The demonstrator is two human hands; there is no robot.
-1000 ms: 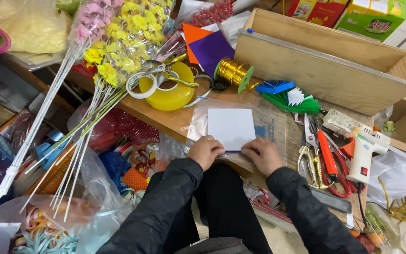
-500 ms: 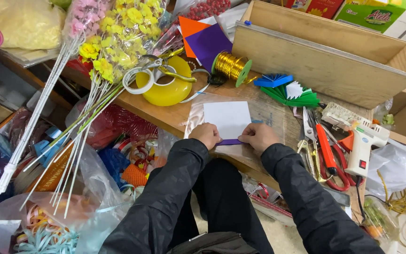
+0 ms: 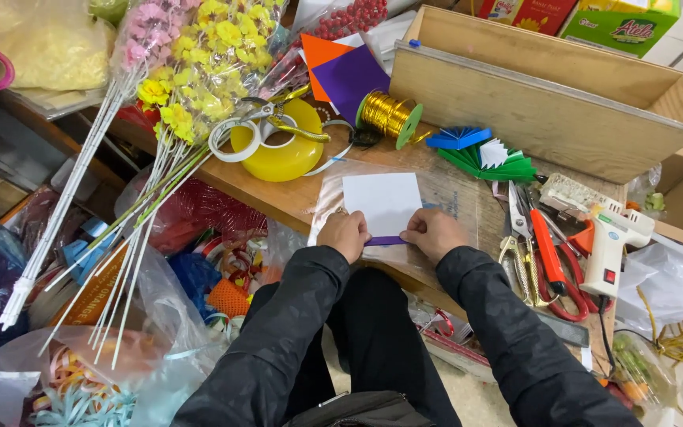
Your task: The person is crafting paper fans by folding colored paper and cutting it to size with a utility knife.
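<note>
So, wooden box [image 3: 547, 95] same spot at back of table [image 3: 278, 194]. White paper [image 3: 383, 202] looks unmoved since half a second ago. Left hand [image 3: 344, 235] and right hand [image 3: 434, 234] still curled, pinching purple fold [image 3: 385, 240] at near edge. Counted: one glue gun [image 3: 606, 249], two scissors [image 3: 543, 257], one gold ribbon spool [image 3: 389, 116].

Bare table [image 3: 452, 194] beyond the paper [image 3: 383, 202]; scissors [image 3: 543, 257] crowd the right (glue gun [image 3: 610, 245] too).

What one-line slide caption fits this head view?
Both hands, left hand and right hand, press a purple-backed white paper sheet on a cluttered wooden craft table.
</note>
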